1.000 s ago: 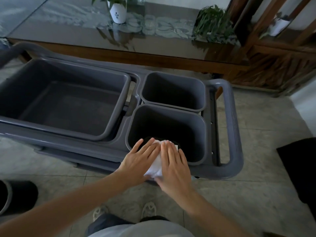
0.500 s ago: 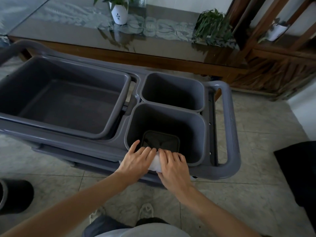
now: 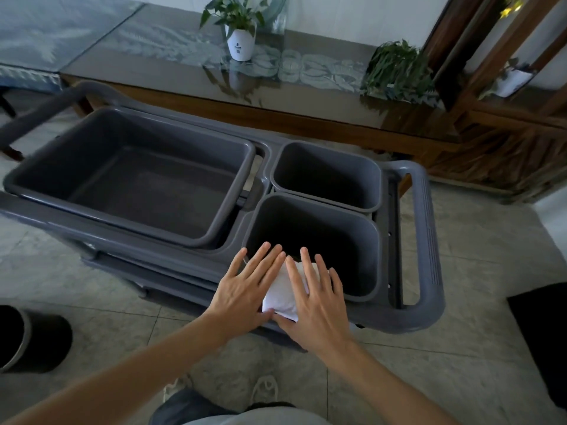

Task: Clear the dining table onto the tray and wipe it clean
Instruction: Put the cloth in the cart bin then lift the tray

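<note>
White folded cloth (image 3: 280,294) is lying under both flattened hands, left hand (image 3: 245,292) and right hand (image 3: 316,305) pressing it with straight fingers, nothing curled round it, on the near rim of the front bin (image 3: 379,259). Likely soft, light, floppy; pinching a folded edge is looking safest. Glass-topped table (image 3: 184,56) is standing beyond the bin.

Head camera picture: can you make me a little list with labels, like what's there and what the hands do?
Cart: grey cart on tiled floor
Containers: large tub, back bin, front bin
Cloth: folded white cloth at the front bin's near rim
Left hand: flat, fingers straight, on the cloth
Right hand: flat, fingers straight, on the cloth
Behind: potted plant on glass-topped table
</note>
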